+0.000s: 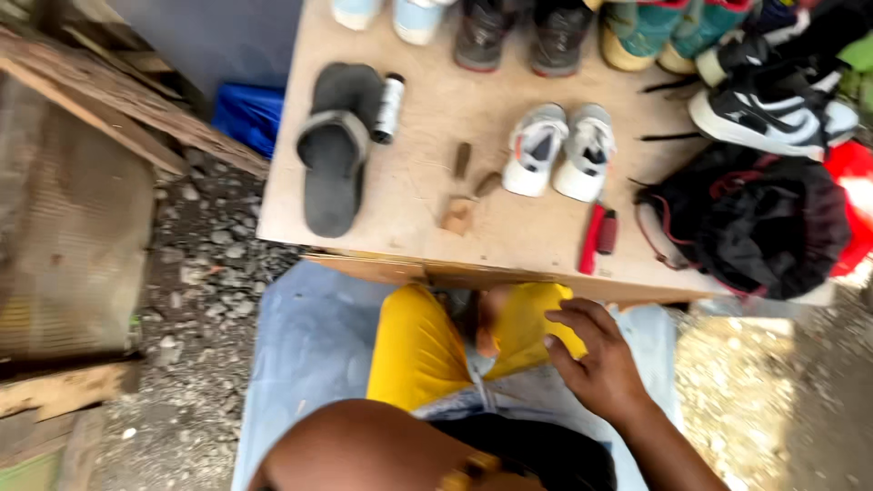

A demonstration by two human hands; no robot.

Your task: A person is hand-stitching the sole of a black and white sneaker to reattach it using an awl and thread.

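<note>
One right hand (596, 364) grips yellow cloth (427, 350); left hand unseen; white shoes (559, 150), black sandal (335, 145) on table (427, 173).

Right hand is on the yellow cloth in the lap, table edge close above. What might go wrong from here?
1. The red-handled tool lies right at the table edge nearest the lap; a bump could knock it off onto the legs.
2. The black bag overhangs the same edge and may slide off.
3. The yellow cloth is only pinned under the right hand fingers, so it could slip down to the gravel. The left hand is hidden.
</note>
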